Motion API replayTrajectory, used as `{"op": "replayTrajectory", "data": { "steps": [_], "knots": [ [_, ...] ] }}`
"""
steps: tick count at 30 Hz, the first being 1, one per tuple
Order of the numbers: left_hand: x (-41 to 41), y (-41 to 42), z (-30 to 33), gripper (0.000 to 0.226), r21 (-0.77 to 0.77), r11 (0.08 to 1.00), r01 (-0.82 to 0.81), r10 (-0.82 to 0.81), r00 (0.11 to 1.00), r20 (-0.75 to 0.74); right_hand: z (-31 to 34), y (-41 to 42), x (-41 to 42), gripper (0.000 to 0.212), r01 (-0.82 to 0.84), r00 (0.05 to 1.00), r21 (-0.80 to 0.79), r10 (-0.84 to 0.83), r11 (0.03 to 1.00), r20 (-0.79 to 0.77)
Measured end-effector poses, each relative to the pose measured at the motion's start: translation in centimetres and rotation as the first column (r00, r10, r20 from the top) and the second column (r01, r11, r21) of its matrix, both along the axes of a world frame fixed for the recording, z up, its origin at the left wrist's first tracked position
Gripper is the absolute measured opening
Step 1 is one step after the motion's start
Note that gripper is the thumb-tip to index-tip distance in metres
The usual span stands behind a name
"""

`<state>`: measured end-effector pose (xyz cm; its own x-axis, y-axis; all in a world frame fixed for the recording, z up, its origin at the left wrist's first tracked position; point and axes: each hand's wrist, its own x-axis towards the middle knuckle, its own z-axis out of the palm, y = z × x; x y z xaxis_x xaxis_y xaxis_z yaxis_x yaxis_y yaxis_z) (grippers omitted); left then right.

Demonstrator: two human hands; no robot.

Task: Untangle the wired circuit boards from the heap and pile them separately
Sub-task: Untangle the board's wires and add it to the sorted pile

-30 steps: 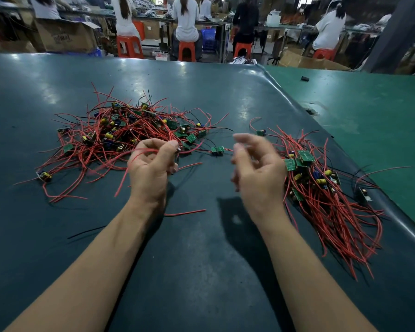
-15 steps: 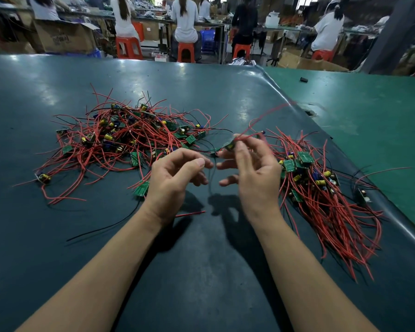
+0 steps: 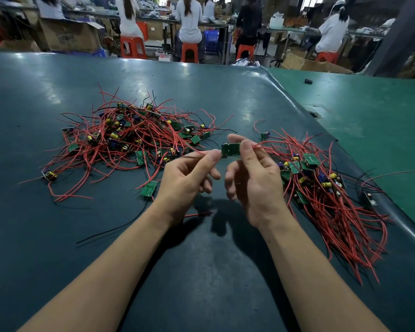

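Note:
A tangled heap (image 3: 132, 137) of small green circuit boards with red and black wires lies on the dark table at the left. A second pile (image 3: 321, 192) of boards with long red wires lies at the right. Between them, above the table, my right hand (image 3: 254, 183) pinches a green circuit board (image 3: 230, 149) with thumb and forefinger. Close beside it, my left hand (image 3: 187, 180) pinches a red wire (image 3: 197, 153) that runs back toward the heap. One loose board (image 3: 149, 188) lies on the table just left of my left wrist.
The dark green table (image 3: 201, 271) ends in a raised edge at the right, beside a lighter green table (image 3: 369, 121). A loose black wire (image 3: 115, 230) and a short red wire (image 3: 197, 214) lie under my left forearm. Seated people and orange stools are beyond the far edge.
My left hand came away from the heap toward the middle, dragging boards and wires with it. My right hand took hold of a board and now holds it flat, facing me.

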<state>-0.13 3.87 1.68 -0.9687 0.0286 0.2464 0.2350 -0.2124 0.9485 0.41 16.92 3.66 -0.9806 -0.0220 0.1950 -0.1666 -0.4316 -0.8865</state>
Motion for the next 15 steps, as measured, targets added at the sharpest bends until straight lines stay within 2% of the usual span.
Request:
{"op": "replayTrajectory", "data": {
  "steps": [2,5,10,15],
  "knots": [
    [-0.1,0.0,0.1,0.023,0.070,0.998,0.007,-0.007,1.000,-0.006,-0.1,-0.4,0.1,0.026,-0.069,0.997,-0.016,0.070,0.997,0.014],
    [-0.2,0.0,0.0,0.031,0.136,0.989,0.063,-0.061,0.998,-0.020,-0.2,-0.8,0.1,0.029,-0.137,0.988,-0.047,0.140,0.989,0.066],
    [-0.2,-0.2,0.0,0.020,-0.034,0.998,-0.052,0.050,0.997,-0.060,-0.7,-0.8,-0.6,0.032,0.034,0.992,0.071,-0.042,0.997,0.116],
    [-0.6,-0.6,-0.1,0.007,-0.005,0.996,-0.094,0.094,0.994,-0.048,-0.3,0.7,-1.5,0.035,0.209,0.969,0.002,-0.207,0.978,0.137]
  ]
}}
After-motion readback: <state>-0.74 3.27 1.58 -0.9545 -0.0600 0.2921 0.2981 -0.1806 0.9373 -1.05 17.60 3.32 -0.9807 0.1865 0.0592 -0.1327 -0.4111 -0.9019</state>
